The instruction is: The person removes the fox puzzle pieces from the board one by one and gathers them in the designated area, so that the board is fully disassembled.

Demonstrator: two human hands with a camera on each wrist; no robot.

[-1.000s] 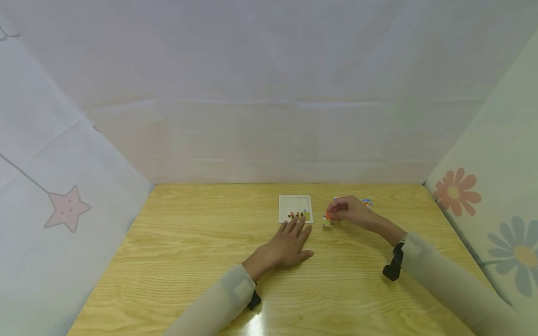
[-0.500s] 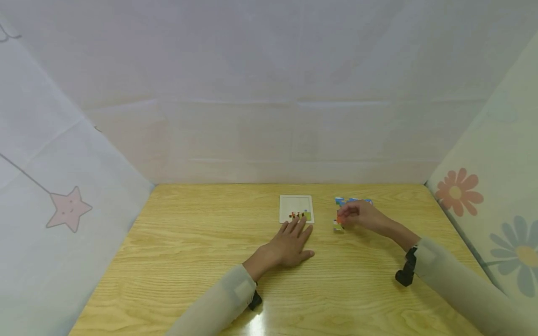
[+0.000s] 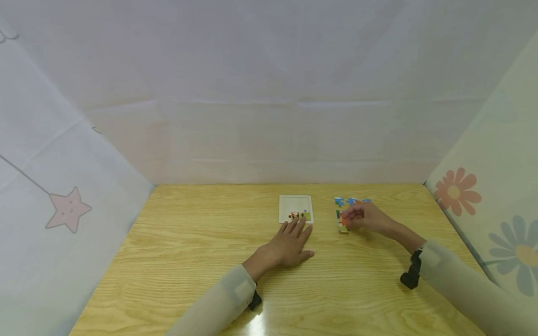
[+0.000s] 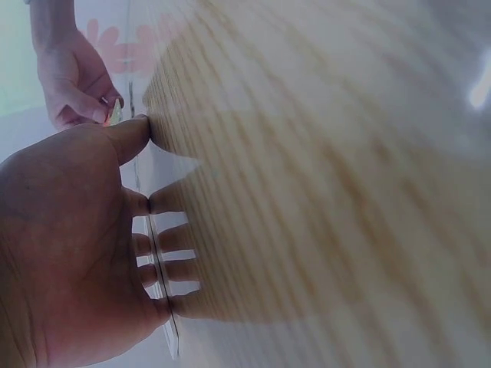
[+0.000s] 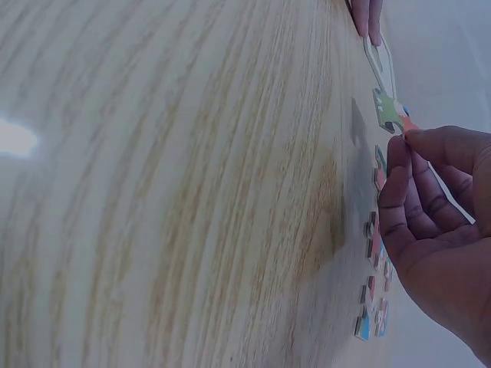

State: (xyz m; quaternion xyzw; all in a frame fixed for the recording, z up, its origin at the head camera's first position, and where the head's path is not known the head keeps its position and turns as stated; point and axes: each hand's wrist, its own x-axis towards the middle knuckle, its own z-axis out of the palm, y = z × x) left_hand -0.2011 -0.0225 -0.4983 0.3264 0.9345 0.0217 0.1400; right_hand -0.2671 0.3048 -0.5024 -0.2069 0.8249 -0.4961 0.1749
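Between thumb and fingers my right hand (image 3: 370,218) pinches a green and orange jigsaw puzzle piece (image 5: 390,110), held up over the table in the right wrist view. My left hand (image 3: 290,245) lies flat with fingers spread, its fingertips on the near edge of a pale square puzzle tray (image 3: 295,203). Several fitted pieces (image 3: 307,216) line the tray's near side, partly covered by those fingertips. Loose puzzle pieces (image 3: 339,201) lie on the table just beyond and beneath the right hand, which hides some of them.
The wooden table (image 3: 201,233) meets a pale cloth backdrop (image 3: 235,140) at its far edge. Cloth side walls carry a pink star (image 3: 68,207) on the left and flowers (image 3: 458,192) on the right.
My right hand has moved right and slightly toward me, away from the tray, with the puzzle piece still pinched. More loose pieces show beyond it. The left hand has stayed in place.
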